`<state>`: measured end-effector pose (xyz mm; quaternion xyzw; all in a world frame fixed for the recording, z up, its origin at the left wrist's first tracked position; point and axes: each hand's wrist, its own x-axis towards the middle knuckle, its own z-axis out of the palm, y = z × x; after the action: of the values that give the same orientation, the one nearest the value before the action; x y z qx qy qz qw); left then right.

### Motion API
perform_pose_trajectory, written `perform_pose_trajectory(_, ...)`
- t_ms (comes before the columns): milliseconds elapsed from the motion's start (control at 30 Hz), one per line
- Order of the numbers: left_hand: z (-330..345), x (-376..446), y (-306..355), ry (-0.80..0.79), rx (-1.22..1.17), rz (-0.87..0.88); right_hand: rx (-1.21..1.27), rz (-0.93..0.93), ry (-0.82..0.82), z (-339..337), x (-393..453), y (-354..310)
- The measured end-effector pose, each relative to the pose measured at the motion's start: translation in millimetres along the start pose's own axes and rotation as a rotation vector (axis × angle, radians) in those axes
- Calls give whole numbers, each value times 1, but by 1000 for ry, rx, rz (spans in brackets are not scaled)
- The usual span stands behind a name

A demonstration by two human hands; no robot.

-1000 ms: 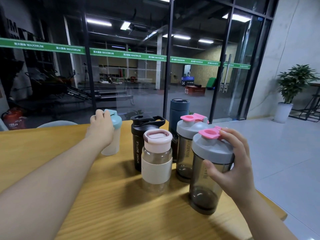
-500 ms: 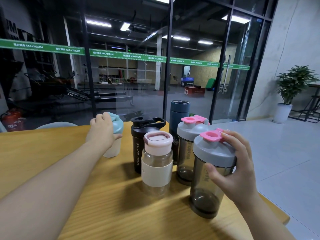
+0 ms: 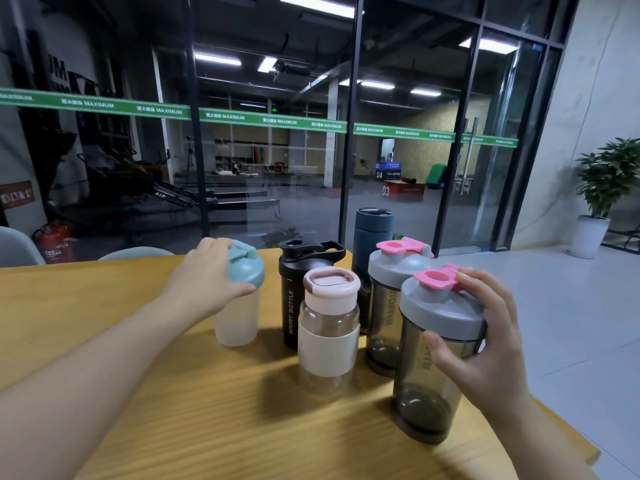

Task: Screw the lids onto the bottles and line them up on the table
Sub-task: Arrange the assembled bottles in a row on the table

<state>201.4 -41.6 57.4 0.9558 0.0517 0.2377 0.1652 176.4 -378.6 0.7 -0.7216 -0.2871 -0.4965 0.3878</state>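
Note:
Several lidded bottles stand on the wooden table (image 3: pixel 138 393). My left hand (image 3: pixel 204 282) grips the teal lid of a frosted white shaker (image 3: pixel 239 317) at the left. My right hand (image 3: pixel 485 344) grips the nearest smoky shaker with a grey lid and pink cap (image 3: pixel 436 368), thumb on its front, fingers over the lid's far side. Between them stand a black sport bottle (image 3: pixel 294 292), a clear bottle with a pink lid and cream sleeve (image 3: pixel 329 330), a second smoky grey-lidded shaker (image 3: pixel 388 306) and a dark blue tumbler (image 3: pixel 374 230) at the back.
The table's right edge (image 3: pixel 571 441) runs close beside the nearest shaker, with grey floor beyond. A glass wall (image 3: pixel 277 150) rises behind the table's far edge. Two pale chair backs (image 3: pixel 135 252) show at the far left side. A potted plant (image 3: pixel 602 188) stands at the right.
My left hand has turned on the teal lid, with the thumb now lower on its front. The right hand stays wrapped on the grey-lidded shaker. The bottles keep their places.

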Motion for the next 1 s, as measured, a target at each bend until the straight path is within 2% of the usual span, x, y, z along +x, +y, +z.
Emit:
perform_pose_trajectory(333, -48, -44, 15, -142, -108, 60, 2, -28, 20, 4, 1, 2)
perform_pose_trajectory(567, -58, -71, 22, -234, -163, 95, -8, -39, 6, 3, 0, 4)
perform_pose_trajectory(1000, -59, -102, 56, -263, -231, 265, 2, -23, -2, 3, 1, 1)
